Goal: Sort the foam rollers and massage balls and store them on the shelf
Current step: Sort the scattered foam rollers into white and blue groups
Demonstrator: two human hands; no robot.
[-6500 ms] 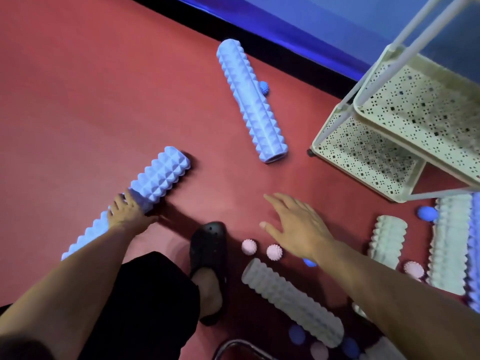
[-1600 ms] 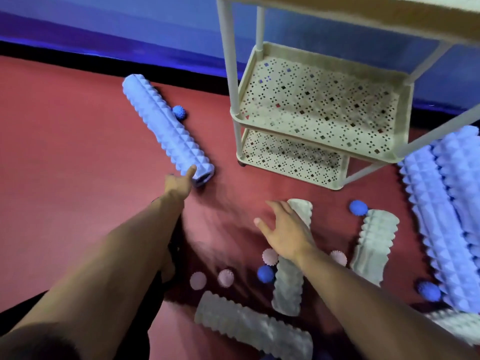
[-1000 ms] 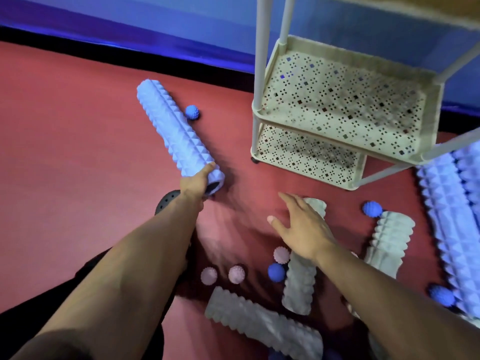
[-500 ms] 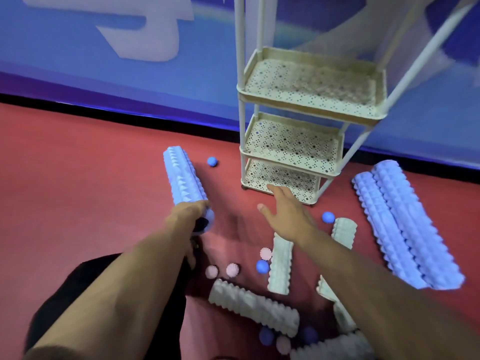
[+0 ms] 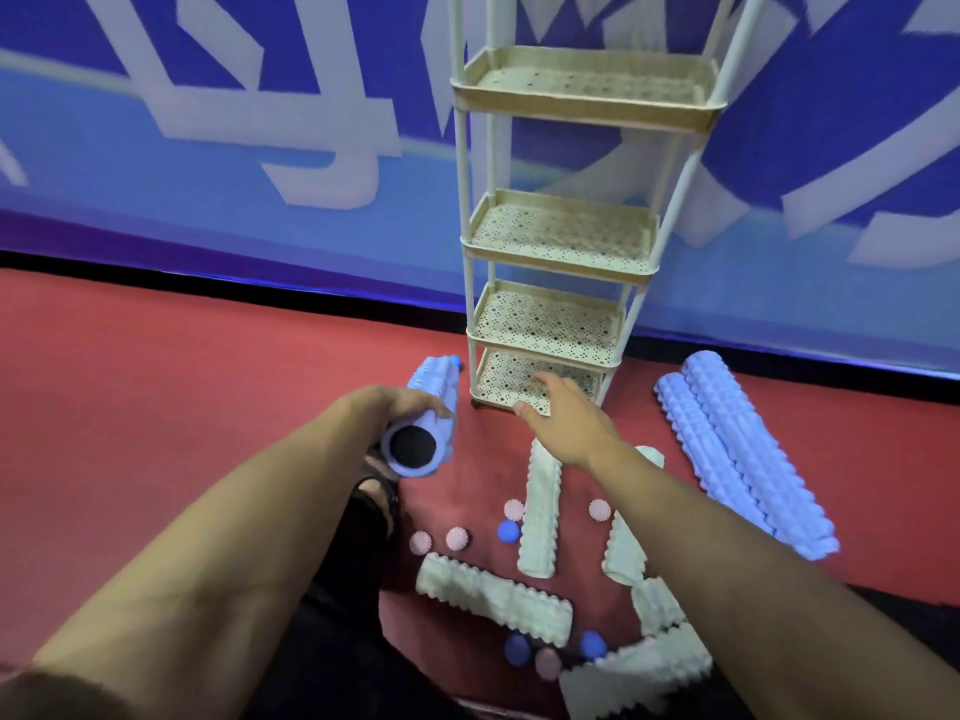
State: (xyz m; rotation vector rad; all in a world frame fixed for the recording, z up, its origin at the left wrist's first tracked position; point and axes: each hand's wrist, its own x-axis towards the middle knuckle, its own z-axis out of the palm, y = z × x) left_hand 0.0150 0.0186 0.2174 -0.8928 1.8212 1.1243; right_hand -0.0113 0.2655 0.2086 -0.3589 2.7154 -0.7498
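Note:
My left hand [image 5: 400,405] grips the near end of a long blue spiked foam roller [image 5: 434,392], lifted so its dark hollow end faces me. My right hand [image 5: 563,418] hovers open, fingers spread, in front of the lowest tier of the cream perforated shelf [image 5: 561,252]. Two more long blue rollers [image 5: 743,454] lie side by side on the red floor at the right. Several short white rollers [image 5: 540,517] and pink balls [image 5: 457,538] and blue balls [image 5: 508,531] lie scattered below my hands.
The shelf stands against a blue and white wall, its four tiers holding nothing. A small blue ball [image 5: 455,362] peeks out behind the held roller's far end. My dark-clothed leg and sandal [image 5: 374,501] are under my left arm. Red floor stretches left.
My left hand reached the long blue roller, took its near end and raised it toward me. My view lifted to take in the whole shelf. The right hand stayed open near the bottom tier.

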